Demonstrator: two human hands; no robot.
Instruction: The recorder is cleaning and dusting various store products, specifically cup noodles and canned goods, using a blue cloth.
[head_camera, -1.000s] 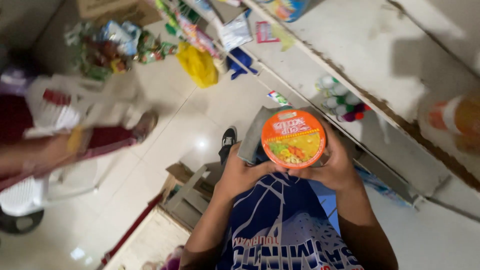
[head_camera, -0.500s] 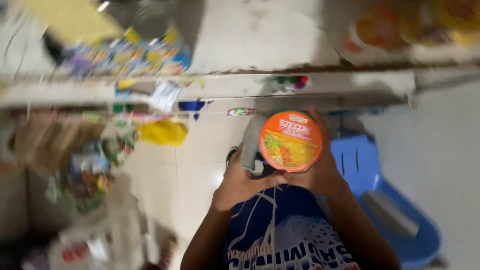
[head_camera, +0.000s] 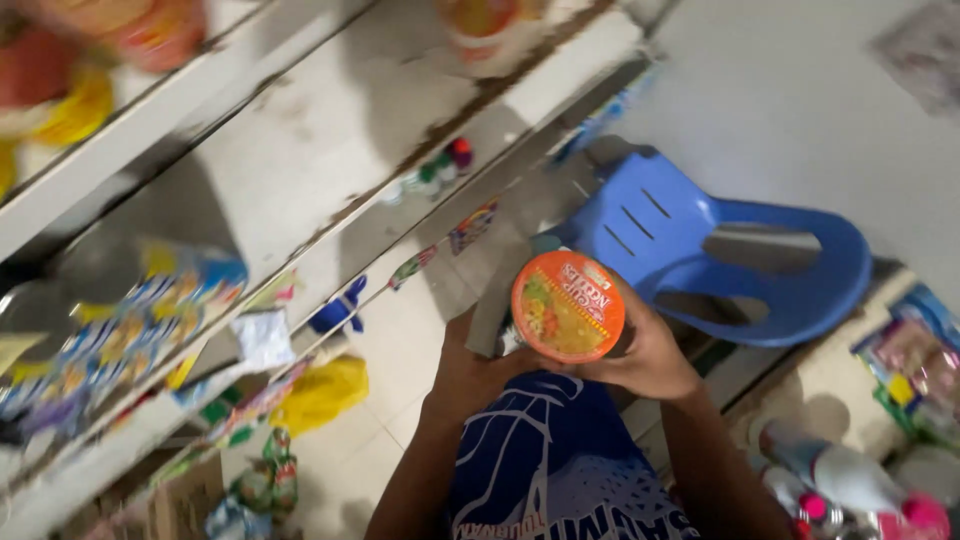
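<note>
Head view is showing both hands keeping the round orange-lidded instant noodle cup at chest height: the left hand is wrapping its near side, the right hand clamping the far side. Since a second ago the view has been swinging from floor clutter toward white wooden shelves. Beneath, a blue plastic chair is crowding the floor.

Orange-lidded noodle cup, blue plastic chair — yellow bag
</note>
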